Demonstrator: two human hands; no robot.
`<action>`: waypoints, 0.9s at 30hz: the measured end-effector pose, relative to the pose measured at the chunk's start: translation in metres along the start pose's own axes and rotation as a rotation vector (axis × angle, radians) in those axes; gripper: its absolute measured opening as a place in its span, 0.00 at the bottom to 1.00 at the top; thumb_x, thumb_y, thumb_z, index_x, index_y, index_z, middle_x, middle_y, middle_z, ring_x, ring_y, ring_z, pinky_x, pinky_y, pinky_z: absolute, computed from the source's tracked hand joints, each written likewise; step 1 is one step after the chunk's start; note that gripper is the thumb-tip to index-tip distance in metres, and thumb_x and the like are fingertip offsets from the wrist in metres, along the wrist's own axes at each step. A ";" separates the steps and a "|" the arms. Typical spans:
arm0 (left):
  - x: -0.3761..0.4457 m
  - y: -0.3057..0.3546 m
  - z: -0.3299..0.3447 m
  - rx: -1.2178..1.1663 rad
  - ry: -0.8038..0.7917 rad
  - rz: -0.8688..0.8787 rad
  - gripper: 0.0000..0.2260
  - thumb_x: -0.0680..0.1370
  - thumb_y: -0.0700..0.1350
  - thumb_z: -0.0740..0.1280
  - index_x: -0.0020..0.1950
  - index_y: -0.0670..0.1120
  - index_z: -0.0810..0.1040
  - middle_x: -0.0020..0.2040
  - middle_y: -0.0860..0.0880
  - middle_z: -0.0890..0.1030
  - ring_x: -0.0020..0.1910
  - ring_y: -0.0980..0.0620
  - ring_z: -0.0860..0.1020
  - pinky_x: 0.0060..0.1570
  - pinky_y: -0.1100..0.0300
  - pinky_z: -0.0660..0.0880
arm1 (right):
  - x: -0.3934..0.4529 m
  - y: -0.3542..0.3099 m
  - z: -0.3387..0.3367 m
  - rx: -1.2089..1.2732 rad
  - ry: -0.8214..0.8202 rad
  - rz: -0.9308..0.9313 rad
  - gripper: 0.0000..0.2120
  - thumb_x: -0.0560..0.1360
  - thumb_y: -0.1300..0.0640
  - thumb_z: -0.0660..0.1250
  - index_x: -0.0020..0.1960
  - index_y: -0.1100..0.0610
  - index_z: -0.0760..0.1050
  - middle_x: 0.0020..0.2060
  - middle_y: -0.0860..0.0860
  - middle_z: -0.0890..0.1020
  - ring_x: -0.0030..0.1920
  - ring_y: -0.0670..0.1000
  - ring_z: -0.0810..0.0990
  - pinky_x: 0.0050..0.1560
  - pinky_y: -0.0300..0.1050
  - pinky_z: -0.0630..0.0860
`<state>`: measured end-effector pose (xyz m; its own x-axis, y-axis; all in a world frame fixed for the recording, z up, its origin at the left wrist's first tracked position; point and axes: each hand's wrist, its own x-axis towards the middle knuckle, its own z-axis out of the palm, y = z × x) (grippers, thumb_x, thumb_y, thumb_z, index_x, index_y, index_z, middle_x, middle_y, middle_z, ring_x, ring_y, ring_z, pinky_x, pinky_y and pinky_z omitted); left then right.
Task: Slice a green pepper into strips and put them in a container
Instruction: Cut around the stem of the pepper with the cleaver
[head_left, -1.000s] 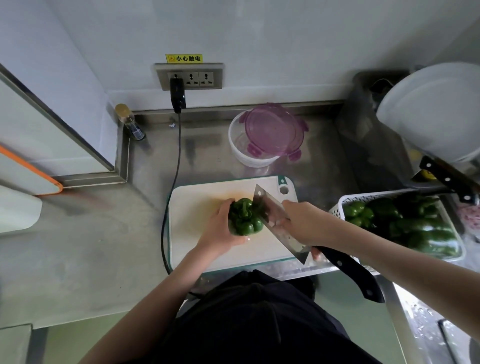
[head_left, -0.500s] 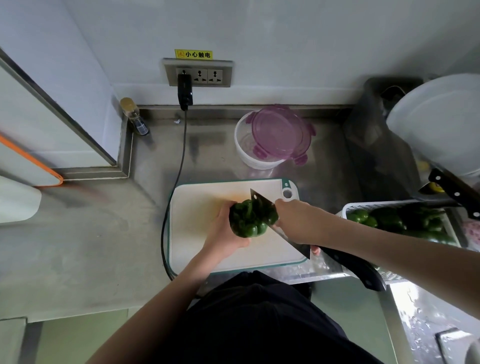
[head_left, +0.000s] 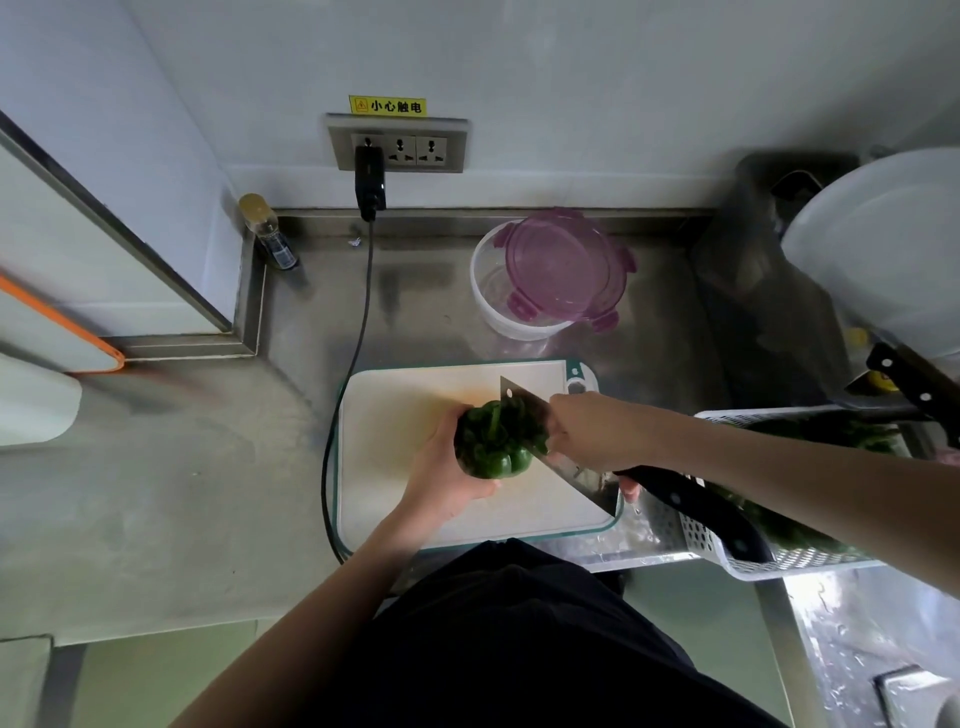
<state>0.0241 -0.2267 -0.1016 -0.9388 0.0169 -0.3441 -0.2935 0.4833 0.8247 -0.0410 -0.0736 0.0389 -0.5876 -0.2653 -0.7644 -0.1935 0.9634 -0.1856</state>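
Left hand (head_left: 441, 478) grip holds whole green pepper (head_left: 496, 441); right hand (head_left: 592, 436) grip holds cleaver (head_left: 561, 452), first cut starting. No strips; container (head_left: 498, 312) empty.

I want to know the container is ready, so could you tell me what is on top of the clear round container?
A purple lid lies askew on the container, leaving its left side open. That part looks empty; the rest is covered.
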 end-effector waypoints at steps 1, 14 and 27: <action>0.000 0.000 0.000 0.001 0.000 0.000 0.38 0.59 0.43 0.79 0.65 0.48 0.67 0.54 0.55 0.74 0.53 0.52 0.75 0.50 0.60 0.71 | 0.002 0.000 -0.001 -0.004 -0.009 0.003 0.12 0.78 0.56 0.60 0.55 0.62 0.75 0.43 0.54 0.78 0.44 0.54 0.78 0.45 0.46 0.75; 0.001 -0.011 0.002 -0.152 -0.059 -0.037 0.39 0.55 0.46 0.78 0.64 0.52 0.67 0.58 0.52 0.74 0.58 0.50 0.76 0.60 0.48 0.74 | -0.007 -0.002 -0.023 -0.203 0.041 -0.053 0.14 0.81 0.59 0.55 0.61 0.65 0.71 0.56 0.59 0.77 0.54 0.57 0.77 0.51 0.43 0.70; 0.001 -0.006 -0.002 -0.145 -0.075 -0.059 0.39 0.57 0.40 0.79 0.65 0.49 0.67 0.58 0.52 0.73 0.57 0.50 0.75 0.59 0.49 0.75 | -0.001 -0.002 -0.021 -0.234 0.069 -0.085 0.12 0.79 0.56 0.59 0.59 0.61 0.71 0.51 0.58 0.78 0.51 0.58 0.79 0.44 0.46 0.74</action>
<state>0.0245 -0.2317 -0.1058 -0.9047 0.0600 -0.4218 -0.3758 0.3539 0.8565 -0.0564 -0.0756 0.0534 -0.6122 -0.3548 -0.7066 -0.4162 0.9044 -0.0935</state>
